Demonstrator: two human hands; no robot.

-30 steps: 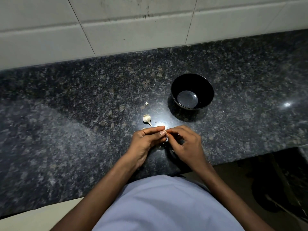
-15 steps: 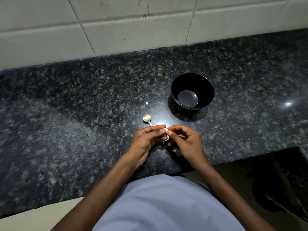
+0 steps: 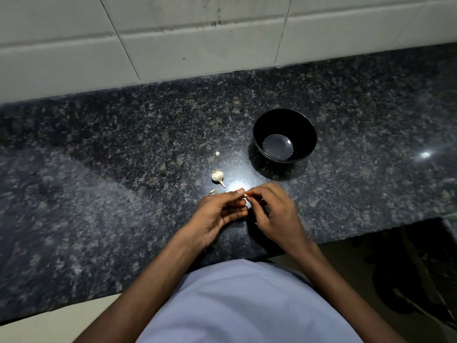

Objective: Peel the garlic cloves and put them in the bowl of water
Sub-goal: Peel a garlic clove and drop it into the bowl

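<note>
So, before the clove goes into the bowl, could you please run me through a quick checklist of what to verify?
1. Clove held: the left hand and right hand both pinch the garlic clove. Ok.
2. Clove fully peeled: mostly hidden by fingertips. Cannot tell.
3. Black bowl upright with water visible. Ok.
4. Path from hands to bowl free of objects. Ok.
5. Garlic bulb lies apart from the bowl, on the counter. Ok.
6. Loose skin scraps lie on the counter, none seen in the water. Ok.

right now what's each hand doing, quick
Left hand: pinching a garlic clove at the fingertips.
Right hand: fingers curled, picking at the same clove.
</note>
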